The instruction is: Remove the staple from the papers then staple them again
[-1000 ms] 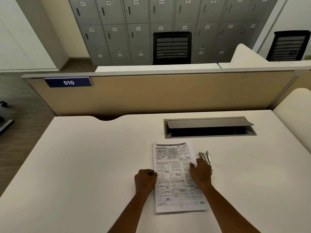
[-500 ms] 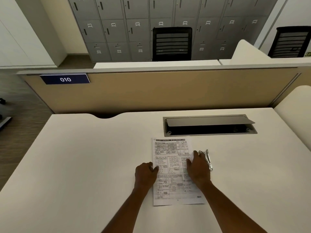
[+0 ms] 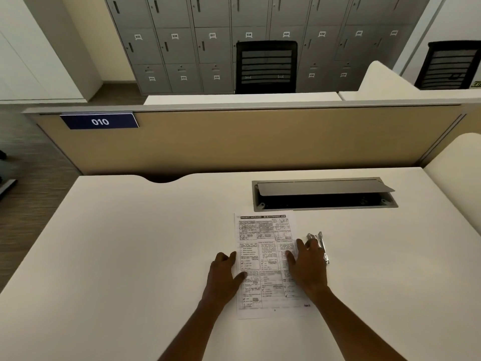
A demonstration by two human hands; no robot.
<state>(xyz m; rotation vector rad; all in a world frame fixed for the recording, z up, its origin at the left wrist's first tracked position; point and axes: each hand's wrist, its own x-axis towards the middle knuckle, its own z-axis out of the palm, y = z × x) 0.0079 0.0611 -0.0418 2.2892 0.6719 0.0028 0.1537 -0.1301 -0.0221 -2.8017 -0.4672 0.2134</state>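
A printed sheaf of papers point(image 3: 263, 246) lies upright on the white desk point(image 3: 130, 256), a black title bar at its far end. My left hand point(image 3: 225, 273) rests flat on the papers' left edge, thumb over the sheet. My right hand point(image 3: 307, 267) lies flat on the right half of the papers, fingers spread. A small silvery metal stapler point(image 3: 318, 243) sits on the desk just right of the papers, touching my right hand's outer fingers. The staple itself is too small to make out.
An open cable box point(image 3: 322, 194) with a raised grey lid is sunk into the desk beyond the papers. A tan partition point(image 3: 260, 136) with a "010" sign closes the far edge. Black chairs and grey lockers stand behind.
My left hand has unclenched from a fist and now lies flat on the papers' edge. My right hand slid from the stapler onto the sheet. The view tilted slightly.
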